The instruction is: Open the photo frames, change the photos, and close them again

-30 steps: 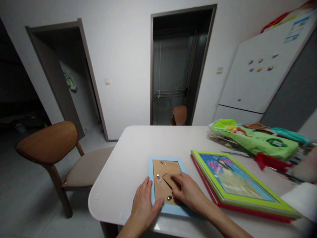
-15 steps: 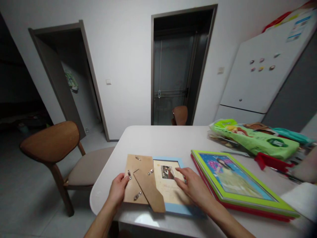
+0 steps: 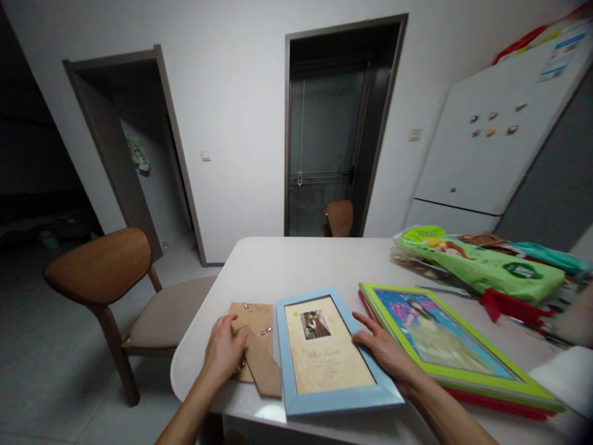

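Note:
A light blue picture frame (image 3: 343,400) lies face up near the table's front edge, showing a cream print with a small photo. My right hand (image 3: 382,352) is at its right side, thumb on the frame's edge and index finger stretched out; its other fingers are mostly hidden. To the left lies a brown frame backing board (image 3: 254,312), with metal clips and a stand leg (image 3: 262,364). Over the board's left part rests my left hand (image 3: 225,349), thumb and index finger apart.
Right of my right hand, a green picture frame (image 3: 467,361) lies on a red one. Behind it are a green plastic package (image 3: 486,256) and a red object (image 3: 514,307). A wooden chair (image 3: 99,266) stands left of the white table (image 3: 301,262).
The backing board has shifted left, away from the blue frame, which now shows fully and sits slightly turned. My right hand has moved from over the print to the frame's right edge.

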The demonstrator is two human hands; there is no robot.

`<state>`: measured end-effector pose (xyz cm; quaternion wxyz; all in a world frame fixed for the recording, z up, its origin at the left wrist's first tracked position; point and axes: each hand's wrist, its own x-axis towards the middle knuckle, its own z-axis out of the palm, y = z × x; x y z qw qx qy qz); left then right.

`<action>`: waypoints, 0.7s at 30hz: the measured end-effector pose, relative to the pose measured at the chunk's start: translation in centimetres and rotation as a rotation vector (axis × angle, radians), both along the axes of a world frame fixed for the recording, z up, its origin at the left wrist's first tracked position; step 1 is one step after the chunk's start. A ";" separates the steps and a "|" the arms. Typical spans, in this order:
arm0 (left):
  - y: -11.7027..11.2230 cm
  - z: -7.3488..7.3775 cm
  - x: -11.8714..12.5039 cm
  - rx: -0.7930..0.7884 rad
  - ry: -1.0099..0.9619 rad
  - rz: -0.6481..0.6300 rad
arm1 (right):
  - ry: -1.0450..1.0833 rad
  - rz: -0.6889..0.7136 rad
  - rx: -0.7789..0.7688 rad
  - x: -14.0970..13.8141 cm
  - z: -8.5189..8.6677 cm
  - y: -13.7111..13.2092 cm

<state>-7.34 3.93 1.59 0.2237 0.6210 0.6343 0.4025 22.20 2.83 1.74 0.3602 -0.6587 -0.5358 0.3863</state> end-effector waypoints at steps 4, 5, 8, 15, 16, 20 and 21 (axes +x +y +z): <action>-2.5 1.3 8.0 0.065 -0.009 -0.203 | 0.468 0.070 -0.054 -1.0 1.9 -1.0; -3.2 1.6 10.0 0.082 -0.012 -0.275 | 0.492 0.065 -0.042 -1.3 2.3 -1.2; -4.8 2.5 14.1 0.118 0.017 -0.460 | 0.515 0.048 -0.015 -2.2 3.4 -1.6; -4.5 5.0 11.0 0.342 0.047 -0.309 | 0.147 -0.045 0.098 -1.2 1.8 -0.6; -4.1 5.1 9.7 0.342 0.041 -0.235 | 0.018 -0.055 0.118 -0.8 1.2 -0.3; -3.1 3.6 5.0 0.250 0.077 -0.032 | -0.502 -0.052 0.164 0.3 -0.7 0.5; -3.1 2.9 4.1 0.215 0.097 -0.017 | -0.569 -0.042 0.170 0.5 -1.0 0.6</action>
